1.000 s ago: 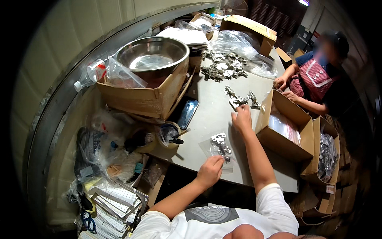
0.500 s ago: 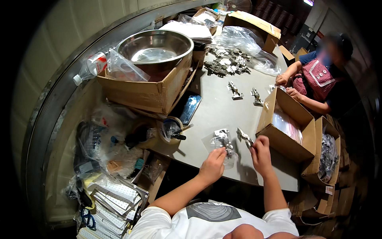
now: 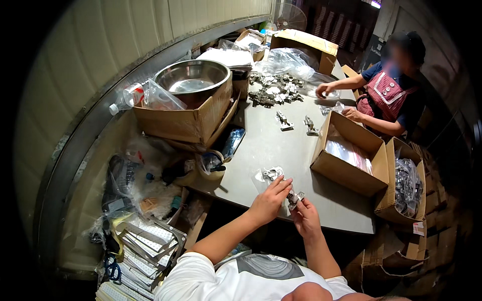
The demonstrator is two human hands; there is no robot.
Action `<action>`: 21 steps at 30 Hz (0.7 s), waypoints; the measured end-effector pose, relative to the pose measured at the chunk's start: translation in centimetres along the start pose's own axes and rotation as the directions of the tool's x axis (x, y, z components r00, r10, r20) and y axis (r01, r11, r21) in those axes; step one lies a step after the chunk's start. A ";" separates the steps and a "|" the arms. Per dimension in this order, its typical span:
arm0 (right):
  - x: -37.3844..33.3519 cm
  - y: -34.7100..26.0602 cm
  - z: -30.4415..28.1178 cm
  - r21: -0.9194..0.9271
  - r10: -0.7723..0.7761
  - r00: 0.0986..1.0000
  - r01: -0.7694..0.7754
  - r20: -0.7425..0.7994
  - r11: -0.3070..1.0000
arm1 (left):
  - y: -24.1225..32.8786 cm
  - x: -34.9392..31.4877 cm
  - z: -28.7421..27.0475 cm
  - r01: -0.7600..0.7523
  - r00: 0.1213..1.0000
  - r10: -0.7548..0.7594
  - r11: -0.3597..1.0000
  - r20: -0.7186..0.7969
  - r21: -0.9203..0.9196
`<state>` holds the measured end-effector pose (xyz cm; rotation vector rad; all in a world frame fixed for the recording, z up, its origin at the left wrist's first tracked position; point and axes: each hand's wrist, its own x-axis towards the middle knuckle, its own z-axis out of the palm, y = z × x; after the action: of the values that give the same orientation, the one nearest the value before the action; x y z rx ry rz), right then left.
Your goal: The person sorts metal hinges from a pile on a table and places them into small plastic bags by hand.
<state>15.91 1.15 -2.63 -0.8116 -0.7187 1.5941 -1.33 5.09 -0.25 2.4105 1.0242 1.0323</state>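
Note:
My left hand (image 3: 270, 201) is closed over the near part of a clear plastic bag (image 3: 259, 176), its fingers hiding much of it. A metal cabinet hinge (image 3: 272, 173) shows at the bag, just beyond those fingers. In my right hand (image 3: 307, 218), pinched between thumb and fingers, is another metal cabinet hinge (image 3: 296, 200). Its upper end is close against my left fingertips; whether they grip it too is unclear. Both hands are over the table's near edge. Two loose hinges, the left one (image 3: 284, 121) and the right one (image 3: 311, 126), lie farther up the grey table (image 3: 246, 188).
A heap of hinges (image 3: 276, 90) covers the far table. On the right stand a carton of plastic bags (image 3: 351, 183) and a carton of bagged hardware (image 3: 409, 185). At left, a steel basin (image 3: 193, 78) sits on a carton. A co-worker (image 3: 389, 95) works across the right side.
My right hand has brought its hinge left and nearer, up against my left hand. The co-worker's one hand has reached toward the far plastic. The view has shifted slightly.

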 end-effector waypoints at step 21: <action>0.9 -1.5 0.9 -0.733 -0.234 0.736 0.478 0.635 -0.484 | -0.5 -3.7 -5.2 -0.094 0.995 0.097 0.973 -0.003 0.213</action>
<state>15.90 2.22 -0.95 -1.2636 -2.3472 -0.2065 -7.08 2.85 1.22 2.6508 1.0825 1.0182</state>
